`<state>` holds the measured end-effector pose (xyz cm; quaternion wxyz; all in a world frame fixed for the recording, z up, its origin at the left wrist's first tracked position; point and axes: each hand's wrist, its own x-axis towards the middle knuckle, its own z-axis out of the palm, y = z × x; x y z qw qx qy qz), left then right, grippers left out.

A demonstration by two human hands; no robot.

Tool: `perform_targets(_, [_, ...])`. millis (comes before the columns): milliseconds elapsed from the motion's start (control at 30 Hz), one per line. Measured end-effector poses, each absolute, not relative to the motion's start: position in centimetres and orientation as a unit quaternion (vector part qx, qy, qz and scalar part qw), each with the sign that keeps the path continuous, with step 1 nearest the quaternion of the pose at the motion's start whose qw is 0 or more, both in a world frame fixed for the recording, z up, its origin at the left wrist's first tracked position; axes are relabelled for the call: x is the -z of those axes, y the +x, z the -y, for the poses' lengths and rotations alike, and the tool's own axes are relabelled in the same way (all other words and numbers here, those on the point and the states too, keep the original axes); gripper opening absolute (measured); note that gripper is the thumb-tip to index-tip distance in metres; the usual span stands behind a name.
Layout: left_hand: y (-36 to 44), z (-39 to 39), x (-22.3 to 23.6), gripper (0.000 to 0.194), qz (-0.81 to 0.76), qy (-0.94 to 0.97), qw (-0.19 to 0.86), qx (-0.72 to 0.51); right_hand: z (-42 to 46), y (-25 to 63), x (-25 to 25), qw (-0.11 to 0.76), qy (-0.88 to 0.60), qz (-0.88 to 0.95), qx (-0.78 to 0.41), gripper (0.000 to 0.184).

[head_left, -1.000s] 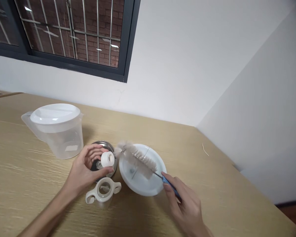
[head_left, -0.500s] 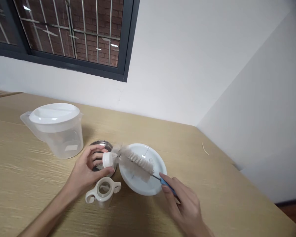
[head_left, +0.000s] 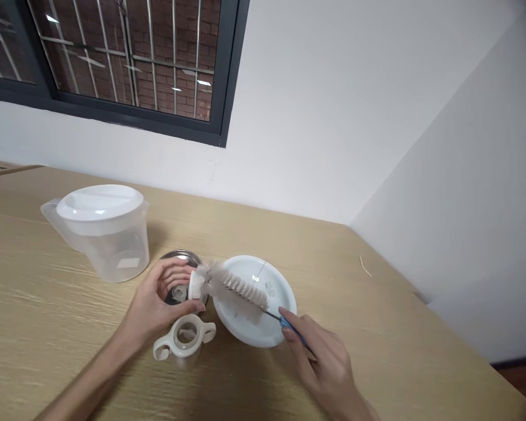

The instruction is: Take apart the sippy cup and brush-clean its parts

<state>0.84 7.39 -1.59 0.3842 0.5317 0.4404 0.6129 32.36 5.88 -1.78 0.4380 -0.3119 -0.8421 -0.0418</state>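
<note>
I count two hands in view: one left hand (head_left: 158, 304) and one right hand (head_left: 326, 365). I count one bottle brush (head_left: 239, 287), one small white cap (head_left: 196, 285), and one white dish (head_left: 263, 318), taken here as the landmark. Left of the dish I count one metal bowl (head_left: 182, 257). Farther left of the dish I count one clear jug (head_left: 105, 240) carrying one white lid (head_left: 99, 202). Below and left of the dish I count one collar ring (head_left: 184, 337) with two handles. Total loose items: seven.
</note>
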Motion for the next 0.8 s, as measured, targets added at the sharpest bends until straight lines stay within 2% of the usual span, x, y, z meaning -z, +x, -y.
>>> perform_targets(233, [0.7, -7.3, 1.1, 0.07, -0.461, 0.529, 0.389, -0.597, -6.2, 32.9, 1.9, 0.458, -0.347, 0.816, 0.062, 0.037])
perform_targets(533, [0.9, -7.2, 0.6, 0.068, -0.413, 0.485, 0.464, -0.615, -6.0, 32.5, 1.9, 0.451, -0.337, 0.824, 0.059, 0.036])
perform_targets(800, [0.9, -7.2, 0.9, 0.069, -0.458, 0.52, 0.396, -0.603, -5.8, 32.7, 1.8, 0.461, -0.343, 0.817, 0.057, 0.035])
